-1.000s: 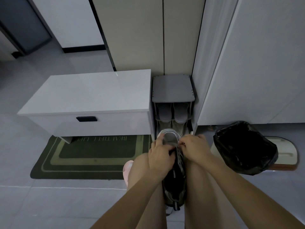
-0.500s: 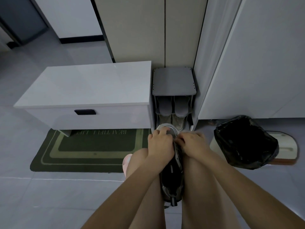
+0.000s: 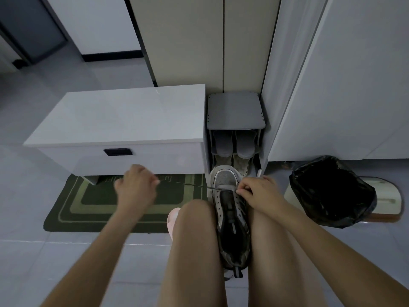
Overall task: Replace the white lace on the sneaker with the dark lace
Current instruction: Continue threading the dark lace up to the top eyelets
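With the sneaker [image 3: 232, 220] wedged between the knees, toe pointing away, the right hand [image 3: 259, 193] grips its front eyelets while the left hand [image 3: 135, 185], held out leftward, pinches the dark lace [image 3: 211, 187].

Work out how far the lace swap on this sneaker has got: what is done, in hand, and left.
Done: no white lace shows on the sneaker clamped between the knees. In hand: a thin dark lace crosses at the toe-end eyelets; the right hand pinches the sneaker there, the left hand is out over the green mat, grip unclear. Left: the upper eyelets look unlaced.
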`<control>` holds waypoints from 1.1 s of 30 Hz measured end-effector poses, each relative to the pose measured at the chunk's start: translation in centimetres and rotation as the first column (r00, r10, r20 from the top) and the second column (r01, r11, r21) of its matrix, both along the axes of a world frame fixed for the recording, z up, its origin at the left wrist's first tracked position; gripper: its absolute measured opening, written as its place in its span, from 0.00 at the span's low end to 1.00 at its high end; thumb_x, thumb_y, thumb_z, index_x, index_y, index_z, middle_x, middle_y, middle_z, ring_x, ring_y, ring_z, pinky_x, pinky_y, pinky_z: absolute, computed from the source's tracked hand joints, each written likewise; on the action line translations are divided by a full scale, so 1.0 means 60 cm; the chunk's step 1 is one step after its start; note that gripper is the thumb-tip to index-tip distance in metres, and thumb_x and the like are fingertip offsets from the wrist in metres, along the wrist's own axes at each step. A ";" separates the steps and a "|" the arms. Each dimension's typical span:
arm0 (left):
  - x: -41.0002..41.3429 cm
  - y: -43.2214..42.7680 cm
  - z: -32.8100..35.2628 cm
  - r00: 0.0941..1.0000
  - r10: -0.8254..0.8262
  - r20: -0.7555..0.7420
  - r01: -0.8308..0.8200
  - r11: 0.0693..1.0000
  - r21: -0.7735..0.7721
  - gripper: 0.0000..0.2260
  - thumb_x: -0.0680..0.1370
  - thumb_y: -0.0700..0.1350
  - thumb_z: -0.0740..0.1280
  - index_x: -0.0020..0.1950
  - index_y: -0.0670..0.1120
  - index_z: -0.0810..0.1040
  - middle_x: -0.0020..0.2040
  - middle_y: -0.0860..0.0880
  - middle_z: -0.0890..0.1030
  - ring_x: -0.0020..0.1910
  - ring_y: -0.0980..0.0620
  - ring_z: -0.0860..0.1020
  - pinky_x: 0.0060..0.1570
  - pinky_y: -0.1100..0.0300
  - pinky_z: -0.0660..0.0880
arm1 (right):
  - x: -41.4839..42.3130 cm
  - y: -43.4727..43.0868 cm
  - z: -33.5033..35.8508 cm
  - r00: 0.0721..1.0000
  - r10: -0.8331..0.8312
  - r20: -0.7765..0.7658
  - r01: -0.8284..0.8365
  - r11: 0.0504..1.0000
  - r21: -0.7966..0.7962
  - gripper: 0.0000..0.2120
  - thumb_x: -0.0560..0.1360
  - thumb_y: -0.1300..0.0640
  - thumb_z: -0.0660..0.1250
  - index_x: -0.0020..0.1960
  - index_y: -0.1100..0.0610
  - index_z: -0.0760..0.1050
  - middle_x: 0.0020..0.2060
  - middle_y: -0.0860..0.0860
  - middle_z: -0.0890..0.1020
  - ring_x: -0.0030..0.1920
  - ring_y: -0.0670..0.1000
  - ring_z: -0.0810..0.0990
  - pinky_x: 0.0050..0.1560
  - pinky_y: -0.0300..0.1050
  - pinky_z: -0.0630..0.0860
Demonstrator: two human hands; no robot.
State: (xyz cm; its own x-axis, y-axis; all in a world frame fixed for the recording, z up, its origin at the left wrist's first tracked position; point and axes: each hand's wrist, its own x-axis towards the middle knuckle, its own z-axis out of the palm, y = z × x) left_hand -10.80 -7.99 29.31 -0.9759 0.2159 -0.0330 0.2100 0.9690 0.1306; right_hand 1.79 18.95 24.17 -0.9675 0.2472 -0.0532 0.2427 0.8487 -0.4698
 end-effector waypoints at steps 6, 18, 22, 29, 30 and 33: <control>0.012 -0.030 -0.052 0.974 -0.039 0.221 0.033 0.999 0.033 0.04 0.78 0.49 0.65 0.45 0.55 0.78 0.55 0.53 0.77 0.53 0.54 0.73 0.63 0.46 0.65 | 0.004 0.006 -0.009 1.000 0.026 0.013 -0.026 0.998 -0.056 0.03 0.75 0.48 0.65 0.43 0.46 0.73 0.33 0.38 0.76 0.40 0.41 0.76 0.64 0.50 0.65; 0.069 0.175 -0.062 0.881 -0.474 0.016 0.465 0.870 0.165 0.05 0.78 0.49 0.63 0.52 0.51 0.76 0.53 0.52 0.78 0.55 0.50 0.73 0.53 0.55 0.66 | 0.011 0.011 0.001 1.000 -0.015 -0.012 0.014 0.994 -0.110 0.01 0.74 0.51 0.67 0.45 0.47 0.76 0.36 0.39 0.76 0.40 0.42 0.73 0.60 0.49 0.69; 0.048 0.163 -0.071 0.839 -0.536 -0.096 0.538 0.843 0.001 0.03 0.78 0.46 0.62 0.49 0.50 0.75 0.47 0.52 0.79 0.50 0.48 0.75 0.49 0.56 0.64 | 0.009 0.034 0.004 0.999 -0.031 0.022 0.032 0.996 -0.087 0.02 0.73 0.50 0.67 0.44 0.47 0.76 0.33 0.38 0.74 0.40 0.42 0.73 0.59 0.49 0.69; -0.014 0.074 -0.072 0.898 -0.427 -0.108 0.414 0.901 -0.127 0.07 0.77 0.41 0.62 0.52 0.51 0.73 0.48 0.54 0.76 0.49 0.51 0.73 0.49 0.57 0.64 | 0.005 0.071 0.010 0.997 -0.046 0.064 0.047 0.999 -0.024 0.04 0.74 0.48 0.66 0.44 0.46 0.79 0.37 0.40 0.78 0.43 0.43 0.75 0.61 0.51 0.68; -0.021 0.056 -0.074 0.918 -0.385 -0.097 0.374 0.920 -0.113 0.06 0.78 0.42 0.60 0.53 0.52 0.72 0.49 0.54 0.76 0.50 0.52 0.73 0.51 0.56 0.65 | 0.005 0.072 0.012 0.997 -0.040 0.071 0.041 0.999 -0.002 0.04 0.74 0.48 0.66 0.45 0.46 0.79 0.37 0.40 0.77 0.44 0.44 0.76 0.62 0.51 0.67; -0.033 0.009 -0.080 0.954 -0.295 -0.054 0.290 0.953 -0.091 0.04 0.80 0.44 0.59 0.52 0.52 0.71 0.49 0.54 0.76 0.49 0.53 0.72 0.54 0.55 0.68 | 0.004 0.075 0.015 0.995 -0.036 0.091 0.031 0.998 0.057 0.05 0.75 0.48 0.64 0.46 0.46 0.79 0.38 0.40 0.76 0.47 0.46 0.77 0.65 0.52 0.62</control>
State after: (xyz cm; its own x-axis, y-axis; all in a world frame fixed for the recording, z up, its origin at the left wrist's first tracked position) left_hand -12.77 -7.43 24.52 -0.8708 0.4916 -0.0001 0.4914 0.8704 0.0301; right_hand 2.03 23.44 25.08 -0.9503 0.2841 -0.1272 0.3112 0.8637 -0.3963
